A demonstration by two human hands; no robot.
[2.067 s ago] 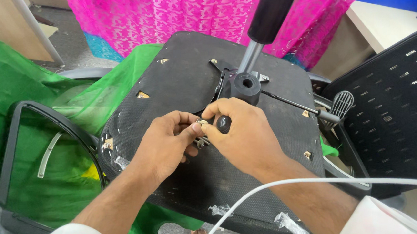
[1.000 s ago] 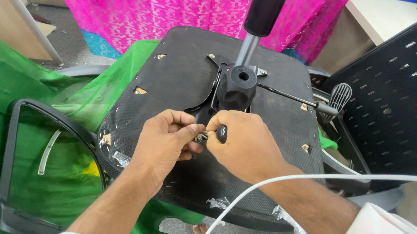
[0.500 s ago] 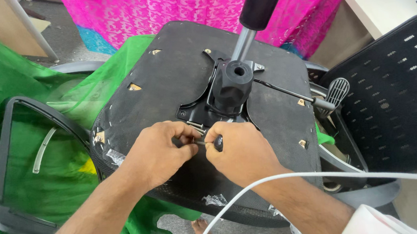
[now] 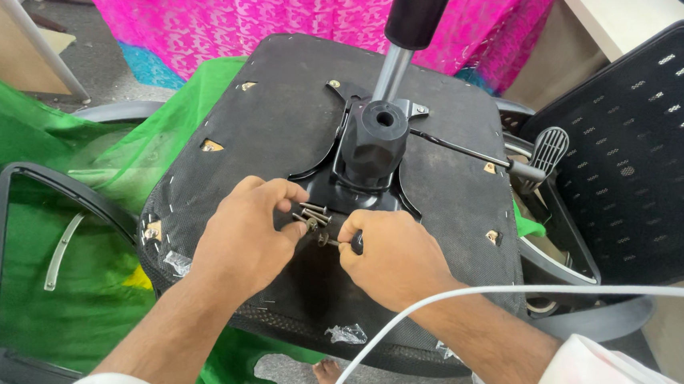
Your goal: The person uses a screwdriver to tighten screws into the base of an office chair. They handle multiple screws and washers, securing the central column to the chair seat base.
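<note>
looking down on an upturned office chair seat (image 4: 273,125), its black fabric underside facing up, stapled along the edge and patched with scraps of tape. both hands meet at the middle of it, right at the foot of the black metal tilt mechanism (image 4: 371,146). the left hand (image 4: 245,243) is curled, thumb and fingers closed around a small bunch of dark screws (image 4: 311,215), heads poking out past the fingertips. the right hand (image 4: 395,256) sits just beside it, fingers pinched tight on a single screw (image 4: 325,239) and what looks like a small dark tool handle (image 4: 356,243), hard to tell exactly what. the two hands are almost touching, knuckles close together over the seat's centre.

rising out of the mechanism is the gas lift cylinder (image 4: 407,27), silver shaft below, black sleeve above, tilting toward the top of the view. a thin lever rod runs off to the right and ends in a ribbed grey paddle handle (image 4: 546,150). a perforated black chair back (image 4: 645,163) lies to the right of the seat. on the left, green cloth (image 4: 11,159) spreads under a black mesh frame (image 4: 0,240). pink patterned fabric (image 4: 265,13) hangs behind. a white cable (image 4: 525,291) sweeps across the right forearm in the foreground.
</note>
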